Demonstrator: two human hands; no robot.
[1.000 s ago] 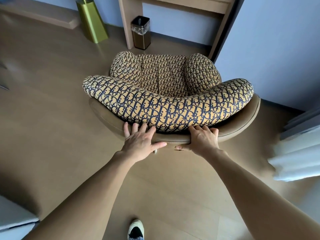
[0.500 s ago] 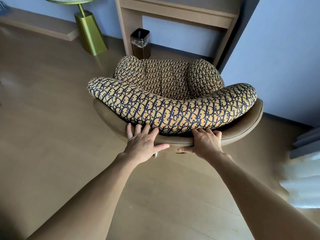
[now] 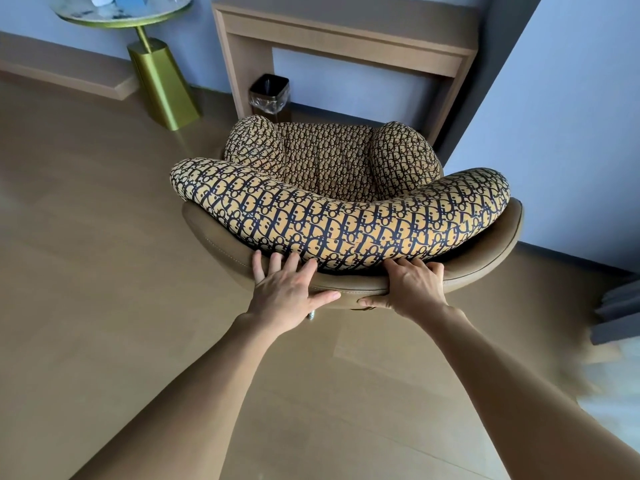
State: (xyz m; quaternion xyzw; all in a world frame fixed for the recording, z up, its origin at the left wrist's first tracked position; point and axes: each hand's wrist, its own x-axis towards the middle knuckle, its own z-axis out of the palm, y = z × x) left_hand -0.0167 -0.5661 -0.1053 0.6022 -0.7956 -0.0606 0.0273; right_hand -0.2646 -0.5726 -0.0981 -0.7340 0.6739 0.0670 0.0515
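Head view: it looked down from above along two bare forearms.
Side table (image 3: 162,84): it stood far left by the wall, a round pale top on a gold pedestal. The small things on top were cut off by the frame, and I could not tell what they were.
Floor (image 3: 86,254): pale wood ran under everything.
Left hand (image 3: 287,292): it lay on the back rim of the chair (image 3: 214,233), left of centre. Four fingers were nearly straight over the top and touched the cushion (image 3: 346,223). The thumb stretched sideways along the outer shell, so the hand pressed rather than clasped.
Chair: it stood on the floor mid-room, its back toward the person and its seat facing the desk (image 3: 346,39), close in front of it. It had a tan leather shell.
Cushion: yellow with a navy pattern, it curved along the whole back above the rim.
Bin (image 3: 269,93): small and dark with a clear liner, it sat under the desk beside the left leg, just beyond the chair.
Desk: light wood, set against the blue wall (image 3: 571,116).
Right hand (image 3: 414,289): it gripped the rim right of centre. The fingers curled over the top between cushion and shell, and the thumb hooked under the edge. Its tip was near the left thumb but apart from it.
Far right: pale and grey shapes, too blurred to tell.
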